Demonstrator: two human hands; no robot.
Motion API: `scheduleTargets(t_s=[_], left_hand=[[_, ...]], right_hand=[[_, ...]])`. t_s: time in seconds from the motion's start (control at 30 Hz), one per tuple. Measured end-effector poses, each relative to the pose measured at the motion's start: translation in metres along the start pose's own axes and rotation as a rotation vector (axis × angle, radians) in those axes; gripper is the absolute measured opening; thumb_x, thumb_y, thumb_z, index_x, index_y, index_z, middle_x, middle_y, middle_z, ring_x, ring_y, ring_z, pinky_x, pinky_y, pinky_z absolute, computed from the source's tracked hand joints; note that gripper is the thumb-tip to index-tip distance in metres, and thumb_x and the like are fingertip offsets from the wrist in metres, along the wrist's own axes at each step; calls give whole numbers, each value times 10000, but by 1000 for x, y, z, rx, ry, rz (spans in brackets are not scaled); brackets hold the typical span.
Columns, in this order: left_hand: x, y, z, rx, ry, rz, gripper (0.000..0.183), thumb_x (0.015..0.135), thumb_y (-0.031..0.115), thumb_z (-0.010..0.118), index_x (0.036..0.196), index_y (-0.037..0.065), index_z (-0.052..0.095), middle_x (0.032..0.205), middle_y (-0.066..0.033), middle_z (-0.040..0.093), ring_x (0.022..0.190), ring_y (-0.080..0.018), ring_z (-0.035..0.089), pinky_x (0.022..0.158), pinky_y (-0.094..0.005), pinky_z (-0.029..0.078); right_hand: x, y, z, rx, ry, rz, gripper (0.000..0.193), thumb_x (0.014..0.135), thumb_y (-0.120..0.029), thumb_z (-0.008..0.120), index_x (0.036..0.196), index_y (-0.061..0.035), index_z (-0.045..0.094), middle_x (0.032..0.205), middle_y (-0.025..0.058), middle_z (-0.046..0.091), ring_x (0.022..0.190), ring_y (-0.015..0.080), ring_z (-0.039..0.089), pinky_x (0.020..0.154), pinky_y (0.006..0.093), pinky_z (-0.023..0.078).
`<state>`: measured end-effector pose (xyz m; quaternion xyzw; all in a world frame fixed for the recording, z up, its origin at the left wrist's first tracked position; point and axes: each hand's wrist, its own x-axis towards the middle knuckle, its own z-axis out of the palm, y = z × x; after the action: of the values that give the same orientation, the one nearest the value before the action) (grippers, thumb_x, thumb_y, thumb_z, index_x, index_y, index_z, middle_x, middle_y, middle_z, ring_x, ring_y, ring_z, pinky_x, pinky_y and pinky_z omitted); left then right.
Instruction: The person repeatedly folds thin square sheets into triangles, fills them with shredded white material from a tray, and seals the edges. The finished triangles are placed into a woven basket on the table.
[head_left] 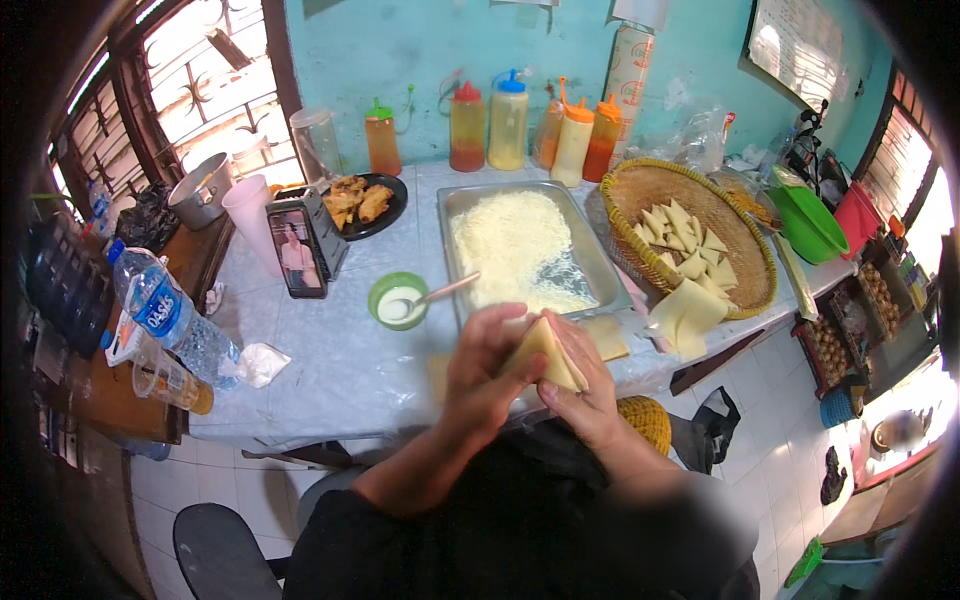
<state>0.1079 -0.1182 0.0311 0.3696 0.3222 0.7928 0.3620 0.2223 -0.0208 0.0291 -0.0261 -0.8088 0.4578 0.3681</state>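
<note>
Both my hands come together in front of the metal tray (577, 268), around a pale pastry wrapper (550, 352) folded into a triangular pocket. My left hand (484, 362) grips its left side, thumb across the front. The right hand (592, 388) cups the other side, its thumb at the lower edge. Whether filling sits inside is hidden. White shredded cheese (508, 240) covers much of the tray. Left of it, a spoon (446, 289) rests in a small green bowl (374, 292) of white paste. Another wrapper (607, 338) lies by my right fingers.
At right, a woven basket (755, 205) holds several folded triangles (683, 228); flat wrappers (690, 312) hang over its near rim. A phone (298, 250) on a stand, a plate of fried food (385, 225), sauce bottles (467, 128) and a water bottle (175, 310) stand around the table.
</note>
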Motion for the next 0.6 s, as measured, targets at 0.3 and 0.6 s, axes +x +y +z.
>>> scheduleTargets(t_s=[0.3,0.6], left_hand=[[16,-45,59,-110,122,-322,369,877,75,559,1220,14,436,1105,-104,574,952,-152,574,814,-281,478],[25,-96,84,-81,-77,-611,262,885,88,545,1141,32,529,975,-50,573,863,-116,568,744,-259,474]], right_hand=[[-33,-3,-59,-962,271,-241,433,769,-265,603,1176,-118,603,1129,137,546,1196,388,408,1001,540,260],[-76,4,-124,-986,106,-95,412,846,-367,500,1161,-129,616,1164,111,535,1240,376,368,1042,551,191]])
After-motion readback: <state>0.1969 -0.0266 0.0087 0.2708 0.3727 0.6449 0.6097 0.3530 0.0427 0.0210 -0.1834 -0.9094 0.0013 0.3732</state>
